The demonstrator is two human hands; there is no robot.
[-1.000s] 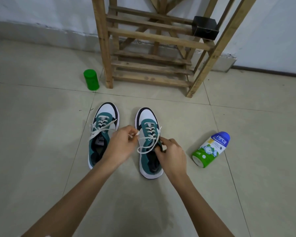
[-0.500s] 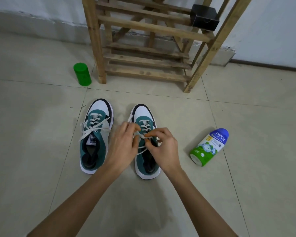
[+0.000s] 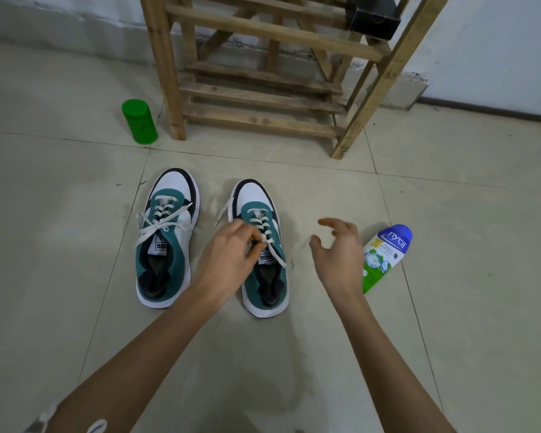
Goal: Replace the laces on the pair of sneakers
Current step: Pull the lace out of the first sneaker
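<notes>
Sneakers (image 3: 175, 260) set side by side on the floor (image 3: 75, 307), toes toward the wooden rack (image 3: 263, 98) and heels toward the person, so as to keep both tongues and eyelet rows open to view and easy to reach from above. On the left sneaker (image 3: 174, 185), the left lace (image 3: 160, 226) threaded through the eyelets and crossed loosely over the tongue, ends spread to both sides, with no finished bow visible. On the right sneaker (image 3: 252, 195), the right lace (image 3: 275, 254) threaded up the eyelets as well, one end lying across the outer side of the collar, the other trailing out on the inner side near the toe. Left hand (image 3: 228, 254) low over the upper part of this sneaker, fingers curled and pinching the right lace near the top eyelets, probably to keep the tension there before making the next crossing. Right hand (image 3: 338, 254) in the air between the right sneaker and the bottle (image 3: 384, 254) lying on its side, fingers spread and lightly bent, holding nothing, seemingly free to take the loose end. Green canister (image 3: 139, 121) upright just beside the leg of the rack, well apart from the work. By judgement: threading nearly done on both, tying not yet done.
</notes>
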